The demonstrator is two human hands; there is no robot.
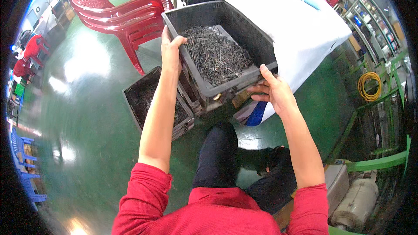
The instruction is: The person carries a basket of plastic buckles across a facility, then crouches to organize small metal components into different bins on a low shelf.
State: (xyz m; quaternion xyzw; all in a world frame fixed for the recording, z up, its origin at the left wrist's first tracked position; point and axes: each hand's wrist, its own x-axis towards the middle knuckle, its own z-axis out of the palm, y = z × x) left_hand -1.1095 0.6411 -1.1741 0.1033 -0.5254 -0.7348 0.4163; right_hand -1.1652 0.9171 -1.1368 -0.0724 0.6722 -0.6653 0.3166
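Between my hands is a black plastic crate (257,30), held tilted by its rim beside the white-covered table. A heap of thin dark metal pieces (217,54), like pins or nails, covers much of its bottom; their exact kind is too small to tell. My left hand (172,50) grips the crate's left side, thumb over the rim. At the near right corner my right hand (273,89) has its thumb on the rim and its fingers underneath. Below and to the left, a second black crate (135,98) holds similar dark pieces, partly hidden by my left forearm.
A table with a white cover (300,30) stands at the right of the crate. Stacked red plastic chairs (117,13) are at the far left. To the right are a coiled yellow hose (369,86), a green metal frame (379,163) and a pale cylindrical tank (357,202).
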